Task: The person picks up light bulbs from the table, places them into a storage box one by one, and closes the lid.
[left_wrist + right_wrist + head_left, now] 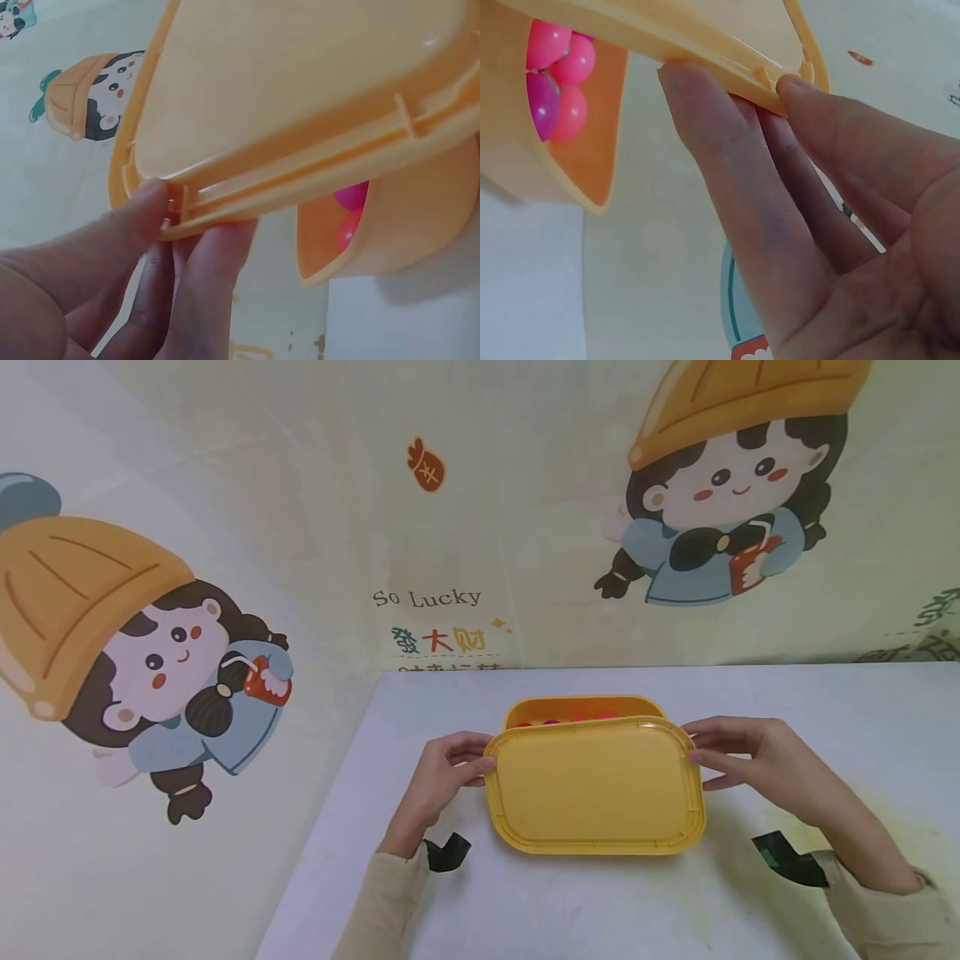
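Both hands hold a yellow plastic lid (596,789) by its two short ends, its rimmed side facing the head camera. My left hand (450,772) pinches the left end, thumb on the rim and fingers behind. At the opposite end my right hand (746,756) grips the rim the same way. Behind the lid stands an orange-yellow box (585,703), mostly hidden in the head view. Pink balls (571,112) and a purple ball (541,105) show inside it in the right wrist view. The wrist views show the lid raised above the box's rim.
The box stands on a white table (360,735) whose back edge meets a cloth backdrop (525,527) printed with cartoon figures and lettering. Black straps (791,858) stick out from both sleeves (393,893).
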